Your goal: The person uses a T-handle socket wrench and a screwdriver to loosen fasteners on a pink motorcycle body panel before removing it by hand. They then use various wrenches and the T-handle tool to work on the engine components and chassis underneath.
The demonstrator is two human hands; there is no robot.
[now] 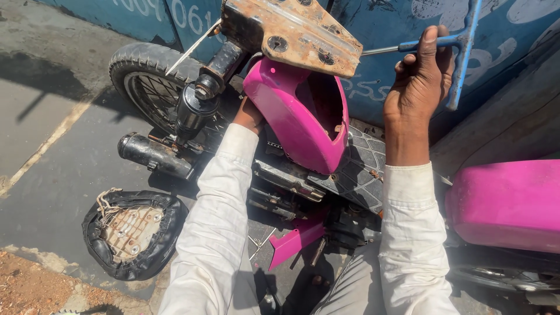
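Right hand [420, 81] grips one blue T-wrench [461, 46] (two pink panels [297, 116] nearby).

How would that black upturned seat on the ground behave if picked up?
The black upturned seat would probably keep its shape, since a hard pan shows inside. Its wrinkled cover edge and loose cord look floppy. Lying flat, it seems unlikely to roll.

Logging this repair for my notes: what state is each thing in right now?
T-wrench: gripped by right hand, shaft reaching under the rusty bracket.
Pink rear cover: tilted, open side showing; left hand behind it.
Seat: off, upside down on the ground.
Rear wheel: mounted.
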